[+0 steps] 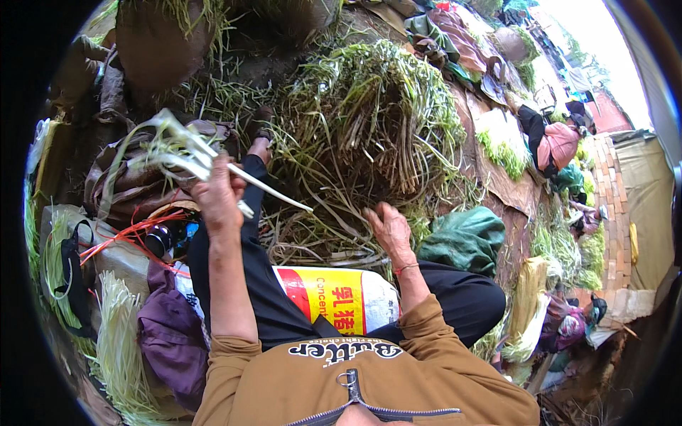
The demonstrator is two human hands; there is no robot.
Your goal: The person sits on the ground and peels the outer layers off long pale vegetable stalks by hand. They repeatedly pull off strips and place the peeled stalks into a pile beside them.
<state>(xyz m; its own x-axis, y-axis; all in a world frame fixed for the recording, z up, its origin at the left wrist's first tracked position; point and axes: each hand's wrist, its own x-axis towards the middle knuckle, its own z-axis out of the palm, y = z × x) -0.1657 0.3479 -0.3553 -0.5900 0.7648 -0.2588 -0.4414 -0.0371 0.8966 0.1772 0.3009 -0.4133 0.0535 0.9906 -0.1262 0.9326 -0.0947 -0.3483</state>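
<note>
My left hand (219,194) grips several pale, leek-like stalks (200,154), raised over my bent left leg. Their leafy ends fan out to the upper left; one long white stem points down to the right. Lower and to the right, my right hand (391,229) is held with fingers loosely curled and slightly apart, with nothing visible in them. It is just above loose stripped leaves (325,229) on the ground. Beyond it rises a large heap of uncleaned green stalks (373,112), brownish stem ends towards me. A printed woven sack (341,295) lies between my legs.
A green cloth bundle (463,239) lies by my right knee. To my left are a bundle of pale trimmed stalks (120,330), purple cloth (173,333) and red plastic strings (136,234). People work at the right, one in a pink top (558,144), among more stalk piles (503,141).
</note>
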